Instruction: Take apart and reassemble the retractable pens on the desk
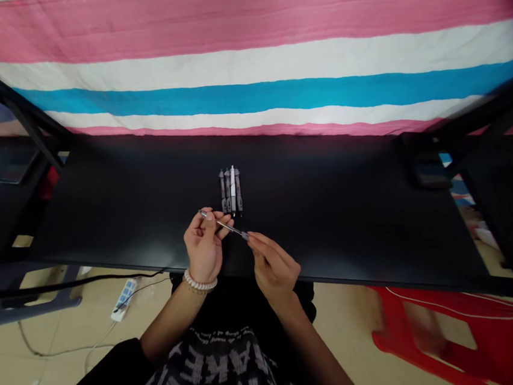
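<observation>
A slim grey pen (226,224) is held slantwise between my two hands, just over the front part of the black table. My left hand (204,246) pinches its upper left end between thumb and fingers. At the lower right end, the fingertips of my right hand (273,266) close on the pen's grey part. Just beyond my hands, several pens lie side by side on the table: one is a white pen (232,190), the others are dark, see-through pens (222,191).
The black table (340,208) runs across the view, with a striped cloth (247,96) hanging behind it. A black object (426,161) sits at the right. Below are a power strip (124,299), cables and a red plastic stool (426,327).
</observation>
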`<state>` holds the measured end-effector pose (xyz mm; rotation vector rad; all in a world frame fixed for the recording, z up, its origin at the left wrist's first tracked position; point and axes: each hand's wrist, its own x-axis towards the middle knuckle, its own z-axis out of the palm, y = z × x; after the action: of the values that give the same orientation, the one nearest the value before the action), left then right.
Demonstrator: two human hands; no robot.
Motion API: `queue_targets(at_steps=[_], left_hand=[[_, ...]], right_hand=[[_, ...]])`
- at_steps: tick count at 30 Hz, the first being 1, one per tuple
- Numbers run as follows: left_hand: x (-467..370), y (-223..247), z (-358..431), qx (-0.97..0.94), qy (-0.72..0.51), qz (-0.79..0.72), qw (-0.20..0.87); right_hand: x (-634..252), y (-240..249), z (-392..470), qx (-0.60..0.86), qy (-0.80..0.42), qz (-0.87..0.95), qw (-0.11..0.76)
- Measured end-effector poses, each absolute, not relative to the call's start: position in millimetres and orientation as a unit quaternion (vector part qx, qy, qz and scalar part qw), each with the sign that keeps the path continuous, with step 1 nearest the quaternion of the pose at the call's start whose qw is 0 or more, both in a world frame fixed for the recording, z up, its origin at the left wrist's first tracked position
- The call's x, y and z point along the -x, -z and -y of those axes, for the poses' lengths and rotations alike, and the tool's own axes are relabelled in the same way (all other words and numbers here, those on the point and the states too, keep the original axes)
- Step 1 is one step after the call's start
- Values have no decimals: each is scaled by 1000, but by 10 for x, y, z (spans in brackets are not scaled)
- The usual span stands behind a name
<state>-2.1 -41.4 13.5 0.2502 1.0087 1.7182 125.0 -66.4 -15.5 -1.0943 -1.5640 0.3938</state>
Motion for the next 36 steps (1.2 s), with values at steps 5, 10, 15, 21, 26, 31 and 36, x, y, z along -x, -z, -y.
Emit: queue_targets(at_steps=[5, 10, 15, 21, 26, 31, 36], left_hand=[[38, -124, 416, -107, -708, -424, 554], [46, -117, 417, -105, -719, -424, 541], [40, -95, 420, -102, -719, -428, 539], [24, -89, 407, -88, -719, -422, 545], [11, -136, 409, -103, -714, -408, 559], [14, -240, 410, -146, -695, -358, 606], [83, -351, 381, -21, -704, -319, 634]], right_hand=[[-1235, 208, 662, 484, -215, 662, 530], [-1257, 131, 624, 534, -373, 595, 472], [-1287, 107, 640, 549, -396, 592, 438], [-1308, 94, 651, 549, -405, 599, 420], [-1304, 40, 625, 548, -460, 561, 417], [-1249, 8, 644, 535, -643, 396, 380], [-1126, 8, 798, 545, -570, 485, 378]])
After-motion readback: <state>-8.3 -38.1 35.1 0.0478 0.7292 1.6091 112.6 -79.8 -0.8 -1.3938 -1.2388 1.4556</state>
